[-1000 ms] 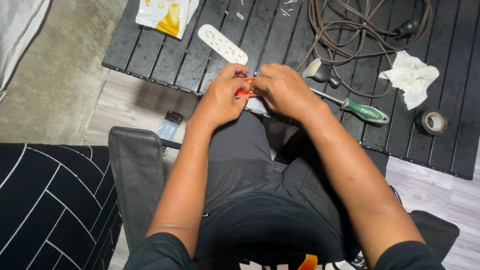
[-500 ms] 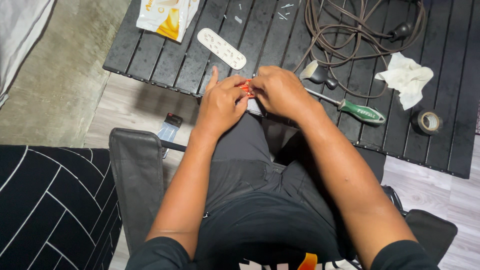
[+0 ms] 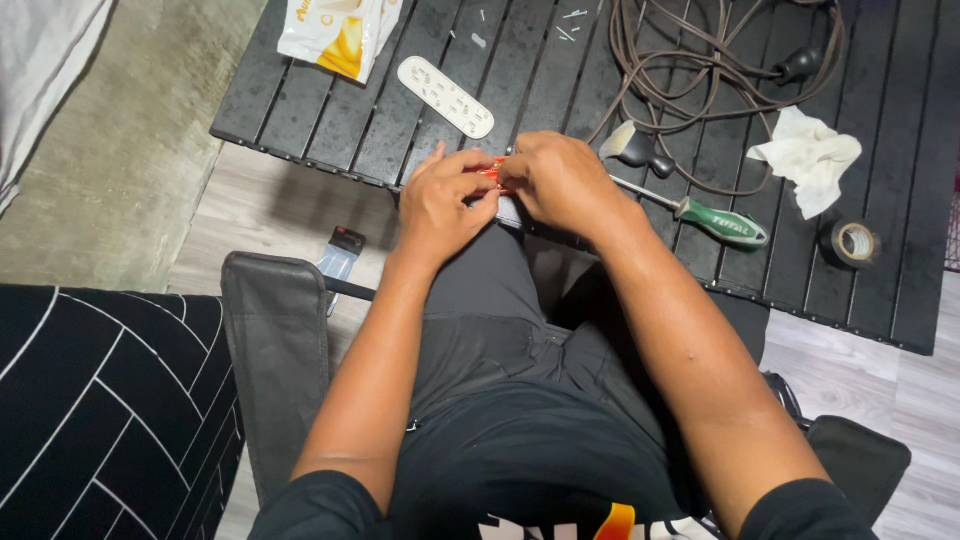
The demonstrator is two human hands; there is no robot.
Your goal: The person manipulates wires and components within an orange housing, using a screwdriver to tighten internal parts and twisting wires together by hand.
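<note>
My left hand (image 3: 452,203) and my right hand (image 3: 560,180) meet at the near edge of a black slatted table (image 3: 300,120). Both pinch a small red and orange part (image 3: 491,174) that sits on a pale piece mostly hidden under my fingers. The fingertips of the two hands touch around it. A green-handled screwdriver (image 3: 715,222) lies just right of my right wrist. A small dark-handled brush (image 3: 635,150) rests beside my right hand.
A white perforated cover plate (image 3: 445,96) lies on the table beyond my hands, with a yellow and white bag (image 3: 335,35) at the far left. A coiled brown cable (image 3: 720,80), a crumpled white cloth (image 3: 808,155) and a tape roll (image 3: 853,242) lie right.
My left fingers, which were spread at half a second ago, have closed back onto the small red part. Both hands have stayed at the table's near edge.
</note>
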